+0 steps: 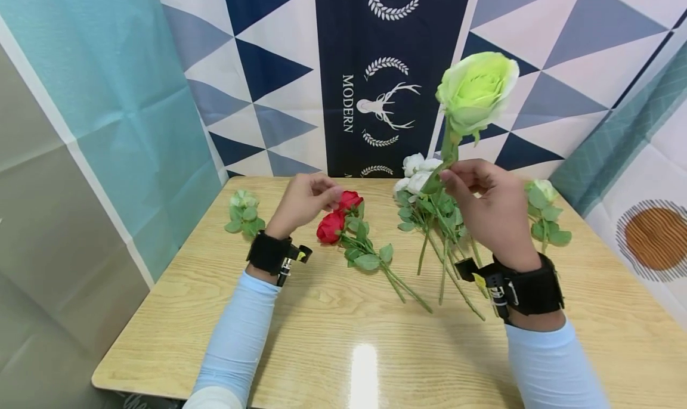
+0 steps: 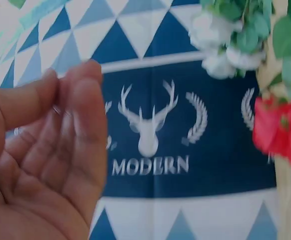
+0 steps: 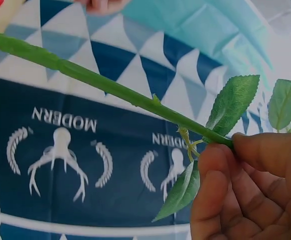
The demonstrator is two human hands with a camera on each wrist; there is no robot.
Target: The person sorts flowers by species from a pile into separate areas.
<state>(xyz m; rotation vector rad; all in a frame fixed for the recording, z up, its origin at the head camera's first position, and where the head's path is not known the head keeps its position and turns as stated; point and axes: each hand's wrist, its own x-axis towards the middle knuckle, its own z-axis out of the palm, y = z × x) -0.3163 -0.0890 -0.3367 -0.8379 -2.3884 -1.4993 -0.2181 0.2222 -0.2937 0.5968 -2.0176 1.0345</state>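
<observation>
The green rose (image 1: 476, 91) is held upright above the far right of the counter (image 1: 343, 343), bloom uppermost, its long axis near vertical and clear of all else. Its stem is pinched between thumb and fingers (image 3: 213, 170) of the right hand (image 1: 491, 209). The left hand (image 1: 303, 203) is raised over the red roses (image 1: 337, 218), fingers loosely curled, nothing held. White roses (image 1: 415, 173) lie directly below the held stem; smaller sprigs (image 1: 244, 213) are noted near the left edge. The near counter is unobstructed.
</observation>
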